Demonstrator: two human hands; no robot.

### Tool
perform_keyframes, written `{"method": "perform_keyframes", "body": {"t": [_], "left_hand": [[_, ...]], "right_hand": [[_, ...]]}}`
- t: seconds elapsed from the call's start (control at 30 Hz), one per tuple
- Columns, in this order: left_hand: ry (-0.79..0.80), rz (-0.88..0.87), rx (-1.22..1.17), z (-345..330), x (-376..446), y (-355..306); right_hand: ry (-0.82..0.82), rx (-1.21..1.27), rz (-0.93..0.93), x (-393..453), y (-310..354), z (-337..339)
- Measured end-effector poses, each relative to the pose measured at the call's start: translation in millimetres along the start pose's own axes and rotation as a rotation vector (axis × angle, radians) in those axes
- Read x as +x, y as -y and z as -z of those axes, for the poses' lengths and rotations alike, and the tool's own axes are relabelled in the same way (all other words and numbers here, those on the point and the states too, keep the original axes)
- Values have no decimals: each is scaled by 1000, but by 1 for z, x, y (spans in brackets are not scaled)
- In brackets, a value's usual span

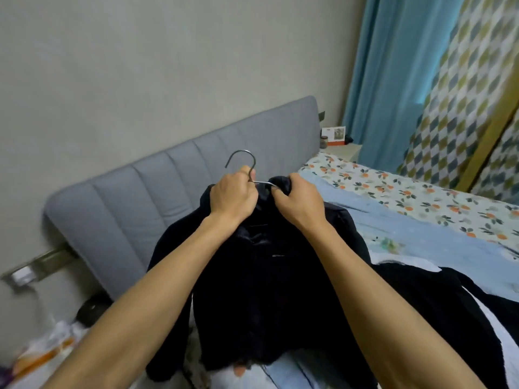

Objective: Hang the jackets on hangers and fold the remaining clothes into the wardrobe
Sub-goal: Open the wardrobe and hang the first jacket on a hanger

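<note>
A dark navy jacket (261, 290) hangs in front of me above the bed, held up at its collar. A thin metal hanger (243, 158) sticks out of the collar, its hook curving up and to the left. My left hand (234, 196) grips the hanger's neck together with the left side of the collar. My right hand (297, 202) pinches the right side of the collar around the hanger's wire arm. The rest of the hanger is hidden inside the jacket.
Another black garment (438, 299) lies on the bed at the right, over light blue bedding (421, 237). A grey padded headboard (157, 197) stands behind. A bedside table (341, 150) with small items, a blue curtain (393, 80) and a bag (47, 352) on the floor at the left.
</note>
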State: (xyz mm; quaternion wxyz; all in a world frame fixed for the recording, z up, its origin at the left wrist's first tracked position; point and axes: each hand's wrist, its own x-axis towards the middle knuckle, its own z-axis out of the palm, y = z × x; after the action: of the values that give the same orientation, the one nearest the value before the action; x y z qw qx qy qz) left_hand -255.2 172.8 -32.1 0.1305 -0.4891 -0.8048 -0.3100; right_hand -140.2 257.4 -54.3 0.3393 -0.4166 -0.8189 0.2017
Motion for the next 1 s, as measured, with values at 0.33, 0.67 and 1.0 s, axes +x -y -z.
{"method": "perform_keyframes", "body": {"t": [0.33,0.67,1.0], "left_hand": [[-270,412,53,98,-101,9],[-548,711,55,194,-220,72],[-800,1051,225,244,-357,161]], "right_hand": [[305,362,388,-83,29,35],[647,523,677,-147,112,-31],[1053,535,884,-241,218,-137]]}}
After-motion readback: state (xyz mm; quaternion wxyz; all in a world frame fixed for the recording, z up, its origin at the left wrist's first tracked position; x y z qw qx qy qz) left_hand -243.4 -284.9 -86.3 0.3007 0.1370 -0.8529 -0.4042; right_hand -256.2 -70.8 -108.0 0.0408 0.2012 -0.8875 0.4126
